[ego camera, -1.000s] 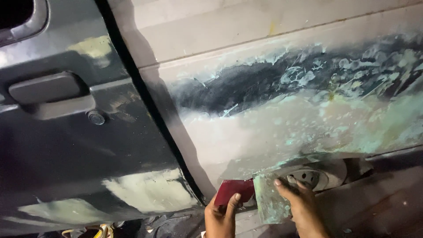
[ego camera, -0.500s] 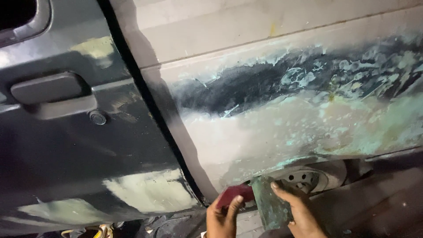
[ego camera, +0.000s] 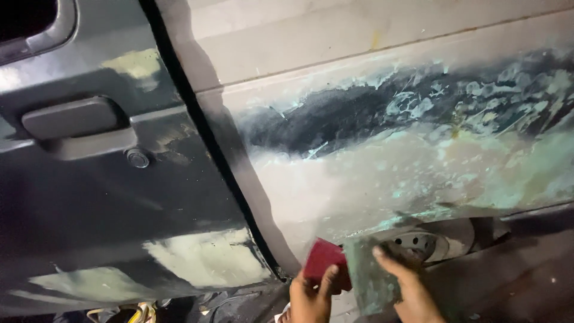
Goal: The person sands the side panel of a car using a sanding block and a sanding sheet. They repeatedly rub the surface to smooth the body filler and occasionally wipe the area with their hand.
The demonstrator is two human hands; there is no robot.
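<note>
Two hands work at the bottom edge of the view, close against a car's side. The left hand (ego camera: 311,296) is closed around a dark red block (ego camera: 326,263), thumb up across its face, the block pressed near the lower edge of the rear body panel (ego camera: 382,179). The right hand (ego camera: 409,287) lies just beside it, fingers spread fairly flat on a greenish sheet (ego camera: 371,275), probably abrasive paper, though blur makes that hard to confirm; it holds the sheet against the panel's bottom lip. Block and sheet touch or nearly touch each other.

The panel above them is covered in pale filler with greenish streaks and a dark band of bare paint running across it. Right of the hands sits one wheel (ego camera: 418,242), partly tucked under the arch, its hub showing. A black door gap (ego camera: 203,149) divides the panel from one dark door (ego camera: 107,197), which carries one door handle (ego camera: 78,125), one round lock (ego camera: 137,158) and three pale filler patches. Nothing covers the hands; the frame cuts off their wrists.
</note>
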